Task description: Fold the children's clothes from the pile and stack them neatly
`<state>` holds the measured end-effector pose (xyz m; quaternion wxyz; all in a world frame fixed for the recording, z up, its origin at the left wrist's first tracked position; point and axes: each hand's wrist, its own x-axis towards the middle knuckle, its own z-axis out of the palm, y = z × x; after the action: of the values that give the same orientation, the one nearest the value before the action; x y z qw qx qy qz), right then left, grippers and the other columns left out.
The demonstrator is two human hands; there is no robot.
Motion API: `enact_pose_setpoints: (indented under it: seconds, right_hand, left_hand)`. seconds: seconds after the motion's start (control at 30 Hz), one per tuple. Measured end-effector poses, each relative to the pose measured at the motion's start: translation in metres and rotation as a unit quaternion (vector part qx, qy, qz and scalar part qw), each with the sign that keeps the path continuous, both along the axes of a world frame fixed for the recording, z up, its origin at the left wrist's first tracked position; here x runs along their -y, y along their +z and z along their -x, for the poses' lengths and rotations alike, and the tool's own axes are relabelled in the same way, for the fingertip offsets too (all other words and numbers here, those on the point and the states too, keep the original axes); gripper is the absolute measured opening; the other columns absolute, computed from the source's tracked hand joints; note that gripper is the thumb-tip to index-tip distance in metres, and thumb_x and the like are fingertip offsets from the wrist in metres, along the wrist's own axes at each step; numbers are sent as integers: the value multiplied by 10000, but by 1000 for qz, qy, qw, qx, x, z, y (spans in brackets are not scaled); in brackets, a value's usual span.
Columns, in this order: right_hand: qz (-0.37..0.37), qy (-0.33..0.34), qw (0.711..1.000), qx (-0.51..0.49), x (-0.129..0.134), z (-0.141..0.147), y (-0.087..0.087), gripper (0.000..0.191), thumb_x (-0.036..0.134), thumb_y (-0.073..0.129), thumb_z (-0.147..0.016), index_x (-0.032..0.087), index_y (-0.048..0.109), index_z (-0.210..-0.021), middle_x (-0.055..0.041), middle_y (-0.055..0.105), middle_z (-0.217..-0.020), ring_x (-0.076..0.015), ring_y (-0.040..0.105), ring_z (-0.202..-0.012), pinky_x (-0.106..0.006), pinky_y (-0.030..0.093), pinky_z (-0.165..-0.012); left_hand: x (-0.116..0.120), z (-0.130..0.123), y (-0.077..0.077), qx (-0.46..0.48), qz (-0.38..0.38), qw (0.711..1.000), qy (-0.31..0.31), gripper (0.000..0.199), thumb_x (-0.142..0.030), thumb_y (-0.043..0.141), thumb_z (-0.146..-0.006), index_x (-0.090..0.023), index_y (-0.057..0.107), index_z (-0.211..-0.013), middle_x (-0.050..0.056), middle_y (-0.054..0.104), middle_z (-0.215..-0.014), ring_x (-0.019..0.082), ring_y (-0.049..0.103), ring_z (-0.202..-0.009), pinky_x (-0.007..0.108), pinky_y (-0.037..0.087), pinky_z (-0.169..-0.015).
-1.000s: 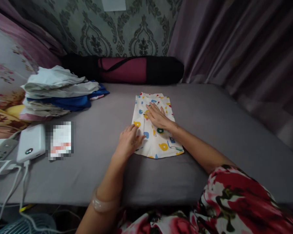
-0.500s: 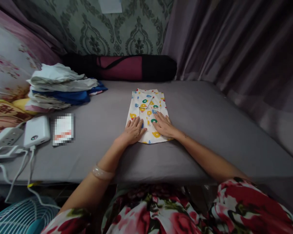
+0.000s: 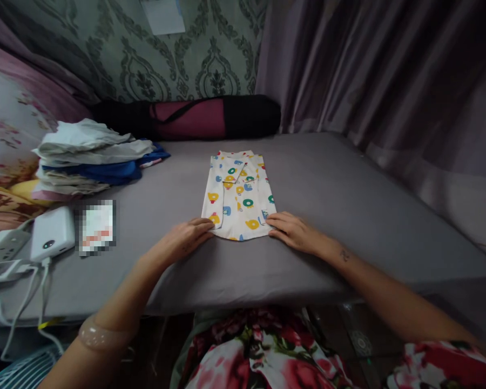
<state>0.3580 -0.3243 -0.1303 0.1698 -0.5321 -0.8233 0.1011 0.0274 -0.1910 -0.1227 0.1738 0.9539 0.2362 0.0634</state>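
White garment point(image 3: 240, 208) with yellow, blue, green, red motifs; plain grey sheet point(image 3: 348, 216); black-and-maroon bag point(image 3: 194, 119).

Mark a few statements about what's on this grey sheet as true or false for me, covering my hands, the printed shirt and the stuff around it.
1. The left hand is at a bottom corner of the printed shirt. True.
2. The pale bangle is on the right arm. False: it is on the left arm.
3. The pile of clothes lies left of the shirt. True.
4. The right hand rests on the pile. False: it is at the shirt's other bottom corner.
5. The black and maroon bag lies beyond the shirt. True.
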Motion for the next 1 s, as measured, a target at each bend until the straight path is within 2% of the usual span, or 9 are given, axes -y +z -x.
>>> enact_pose_setpoints:
  seconds: [0.2, 0.33, 0.5, 0.6, 0.7, 0.77, 0.87, 0.93, 1.0]
  right_hand:
    - [-3, -2, 999, 52, -2, 3, 3, 322, 261, 408, -1003, 214, 641, -1220, -114, 649, -1220, -239, 604, -1102, -409, 536, -916]
    - [15, 6, 999, 38, -2, -3, 5, 415, 116, 356, -959, 226, 600, -1275, -105, 626, -1261, -220, 581, -1152, -404, 525, -955]
    - [-16, 10, 999, -44, -11, -16, 0, 549, 62, 368, -868, 209, 510, -1377, -109, 562, -1348, -207, 494, -1280, -431, 441, -1077]
    - [-33, 7, 997, -67, -17, -21, -5, 538, 68, 408, -840, 189, 543, -1346, -127, 583, -1324, -224, 498, -1276, -467, 436, -1072]
    - [-21, 18, 996, -90, -21, -23, -8, 476, 99, 424, -860, 230, 602, -1281, -105, 617, -1294, -221, 530, -1245, -484, 443, -1055]
    - [-4, 17, 994, -108, -23, -24, -7, 427, 127, 426, -882, 244, 636, -1235, -86, 647, -1254, -208, 559, -1210, -457, 453, -1044]
    - [22, -23, 989, -142, -29, -25, -1, 357, 185, 435, -911, 238, 675, -1170, -69, 689, -1174, -196, 619, -1118, -390, 480, -995]
    - [49, -63, 982, -172, -36, -25, 3, 317, 256, 443, -934, 230, 691, -1130, -54, 717, -1094, -192, 664, -994, -348, 512, -904]
    - [79, -94, 973, -198, -44, -25, 6, 312, 321, 439, -948, 223, 697, -1094, -32, 731, -1001, -184, 674, -877, -313, 521, -805]
  left_hand:
    - [1, -6, 6, -17, -18, 1000, -5, 387, -172, 359, -945, -223, 629, -1216, 103, 643, -1263, 226, 607, -1165, 371, 515, -971]
    - [-6, -4, 7, -14, -22, 1000, -8, 460, -86, 386, -872, -243, 625, -1233, 79, 634, -1285, 222, 584, -1187, 397, 491, -1009]
    - [-23, 3, -4, 46, 5, 999, -26, 491, -109, 381, -874, -251, 585, -1297, 54, 579, -1376, 209, 521, -1284, 398, 427, -1090]
    - [-29, 3, -7, 53, 38, 998, -20, 426, -174, 385, -908, -239, 608, -1265, 57, 599, -1351, 199, 550, -1256, 377, 435, -1081]
    - [-30, 0, -2, 64, 74, 995, -21, 377, -238, 394, -931, -224, 644, -1212, 74, 621, -1320, 201, 571, -1227, 372, 433, -1072]
    - [-31, -2, 5, 72, 106, 992, 0, 360, -304, 412, -940, -223, 660, -1189, 75, 649, -1278, 210, 599, -1183, 367, 450, -1043]
    - [-33, -7, 14, 72, 160, 981, 88, 382, -427, 449, -930, -223, 674, -1163, 49, 719, -1127, 215, 662, -1011, 317, 517, -894]
    - [-36, -11, 17, 82, 187, 968, 145, 420, -496, 474, -908, -199, 697, -1104, 35, 743, -982, 202, 665, -876, 266, 522, -768]
    - [-41, -16, 16, 109, 212, 955, 176, 449, -536, 505, -877, -169, 711, -1031, 31, 732, -882, 189, 642, -799, 241, 497, -699]
